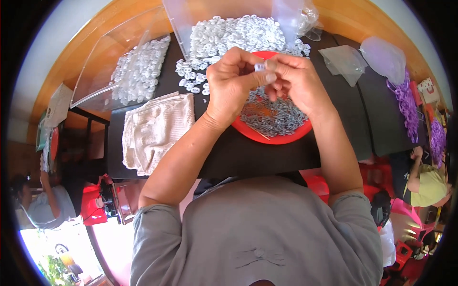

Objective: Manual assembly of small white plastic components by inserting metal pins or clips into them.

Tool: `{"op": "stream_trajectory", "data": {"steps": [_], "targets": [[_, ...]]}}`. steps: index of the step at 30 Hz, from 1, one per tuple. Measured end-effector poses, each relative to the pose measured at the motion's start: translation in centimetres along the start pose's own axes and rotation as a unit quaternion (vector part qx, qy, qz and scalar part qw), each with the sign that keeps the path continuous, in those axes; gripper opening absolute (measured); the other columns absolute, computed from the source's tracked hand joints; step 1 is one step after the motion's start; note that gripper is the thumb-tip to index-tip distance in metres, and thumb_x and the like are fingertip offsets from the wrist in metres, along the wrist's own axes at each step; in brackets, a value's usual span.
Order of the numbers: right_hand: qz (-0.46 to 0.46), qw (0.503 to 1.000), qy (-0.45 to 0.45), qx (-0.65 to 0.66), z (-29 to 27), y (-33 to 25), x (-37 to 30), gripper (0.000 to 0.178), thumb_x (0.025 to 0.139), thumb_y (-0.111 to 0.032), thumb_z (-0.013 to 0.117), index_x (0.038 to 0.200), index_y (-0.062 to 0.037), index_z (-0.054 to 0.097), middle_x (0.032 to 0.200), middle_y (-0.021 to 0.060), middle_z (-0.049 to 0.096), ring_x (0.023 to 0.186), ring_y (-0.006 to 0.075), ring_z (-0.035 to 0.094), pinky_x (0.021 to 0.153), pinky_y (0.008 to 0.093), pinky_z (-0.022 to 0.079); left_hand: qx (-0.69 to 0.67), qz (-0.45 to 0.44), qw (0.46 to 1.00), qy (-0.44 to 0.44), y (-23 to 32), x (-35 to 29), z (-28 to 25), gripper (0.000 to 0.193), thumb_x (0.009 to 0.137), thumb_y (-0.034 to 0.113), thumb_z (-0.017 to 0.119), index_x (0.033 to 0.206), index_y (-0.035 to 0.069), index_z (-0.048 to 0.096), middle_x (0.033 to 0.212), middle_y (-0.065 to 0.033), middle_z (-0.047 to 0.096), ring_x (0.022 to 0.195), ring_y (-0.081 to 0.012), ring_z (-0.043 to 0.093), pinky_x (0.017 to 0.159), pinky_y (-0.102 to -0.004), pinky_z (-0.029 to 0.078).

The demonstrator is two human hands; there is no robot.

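Observation:
My left hand (pixel 232 81) and my right hand (pixel 296 82) meet above a red plate (pixel 281 139) heaped with small grey metal pieces (pixel 274 116). Between the fingertips of both hands is a small clear plastic part (pixel 260 67); the left thumb and forefinger pinch it, and the right fingers close on it from the other side. A pile of small white plastic rings (pixel 234 34) lies just beyond the hands on the black table (pixel 257 155).
A folded beige cloth (pixel 155 131) lies at the left. A clear tray of white rings (pixel 138 69) stands at the back left. Clear plastic bags (pixel 344 61) and purple pieces (pixel 408 107) lie at the right. Other people sit at the left and right edges.

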State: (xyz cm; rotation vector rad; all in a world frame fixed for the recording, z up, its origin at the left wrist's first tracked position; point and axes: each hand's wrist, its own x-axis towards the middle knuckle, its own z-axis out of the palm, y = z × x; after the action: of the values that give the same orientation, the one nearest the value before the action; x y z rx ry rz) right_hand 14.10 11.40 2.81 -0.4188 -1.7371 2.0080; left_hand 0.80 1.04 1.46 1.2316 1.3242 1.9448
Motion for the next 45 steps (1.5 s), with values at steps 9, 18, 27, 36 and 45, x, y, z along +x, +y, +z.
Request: {"op": "stream_trajectory", "data": {"steps": [9, 18, 27, 36, 45], "targets": [[-0.003, 0.728, -0.022, -0.685, -1.5, -0.1, -0.9, 0.026, 0.070, -0.018, 0.076, 0.087, -0.0037, 0.063, 0.077, 0.0128, 0.065, 0.080, 0.0315, 0.064, 0.068, 0.0408, 0.046, 0.316, 0.146, 0.892, 0.287, 10.5, 5.4, -14.9, 0.015, 0.074, 0.003, 0.077, 0.086, 0.000, 0.068, 0.066, -0.0024, 0.064, 0.054, -0.0076, 0.056, 0.048, -0.0225, 0.042], [-0.127, 0.804, 0.060, -0.578, -1.2, 1.3, 0.0, 0.009, 0.079, -0.012, 0.067, 0.080, -0.0046, 0.062, 0.077, 0.0092, 0.060, 0.069, 0.0251, 0.059, 0.064, 0.0362, 0.044, 0.432, 0.152, 0.885, 0.086, 5.3, 2.6, -11.1, 0.009, 0.076, 0.010, 0.071, 0.083, 0.004, 0.070, 0.077, -0.0081, 0.067, 0.071, -0.0244, 0.064, 0.068, -0.0348, 0.051], [-0.156, 0.866, 0.023, -0.475, -2.0, 2.4, 0.7, 0.004, 0.080, -0.001, 0.062, 0.081, 0.0017, 0.059, 0.073, 0.0071, 0.056, 0.067, 0.0149, 0.055, 0.064, 0.0292, 0.043, 0.609, 0.000, 0.782, -0.131, -4.5, 4.0, -10.8, 0.014, 0.076, 0.017, 0.065, 0.085, 0.006, 0.068, 0.095, -0.0165, 0.066, 0.091, -0.0365, 0.064, 0.079, -0.0447, 0.051], [-0.096, 0.935, 0.053, -0.336, -2.3, 1.6, 0.5, 0.006, 0.085, -0.002, 0.059, 0.088, 0.0004, 0.064, 0.077, 0.0009, 0.060, 0.063, 0.0076, 0.052, 0.060, 0.0228, 0.041, 0.604, 0.017, 0.792, -0.086, -5.3, 3.9, -10.6, 0.015, 0.083, 0.017, 0.060, 0.081, 0.003, 0.063, 0.094, -0.0177, 0.065, 0.089, -0.0388, 0.062, 0.077, -0.0466, 0.049], [-0.040, 0.982, 0.044, -0.180, -2.2, 0.4, 0.4, 0.010, 0.085, -0.003, 0.060, 0.092, -0.0001, 0.066, 0.080, 0.0035, 0.064, 0.064, 0.0087, 0.058, 0.057, 0.0210, 0.041, 0.038, -0.197, 0.979, -0.031, 0.3, 3.0, -4.6, 0.009, 0.084, 0.005, 0.065, 0.087, -0.003, 0.064, 0.070, -0.0082, 0.064, 0.053, -0.0133, 0.058, 0.045, -0.0251, 0.045]]}}
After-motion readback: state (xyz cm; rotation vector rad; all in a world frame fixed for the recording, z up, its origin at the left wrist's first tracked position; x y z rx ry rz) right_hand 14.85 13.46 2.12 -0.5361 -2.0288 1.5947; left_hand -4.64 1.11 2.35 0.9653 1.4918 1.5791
